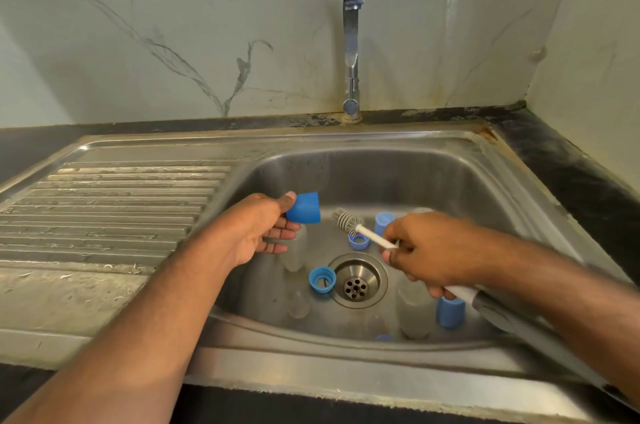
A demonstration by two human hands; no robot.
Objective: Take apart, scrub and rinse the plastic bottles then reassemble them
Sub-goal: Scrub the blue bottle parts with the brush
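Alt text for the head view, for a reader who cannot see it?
Over a steel sink, the left hand pinches a blue cap while the right hand grips a bottle brush. Blue rings and clear bottles lie around the drain.

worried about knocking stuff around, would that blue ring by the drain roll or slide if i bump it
The blue ring lies flat, opening up, beside the drain, so it would probably slide, not roll. The steel sink looks smooth, likely slick. It seems a small hollow plastic piece, so probably light and easily shoved.
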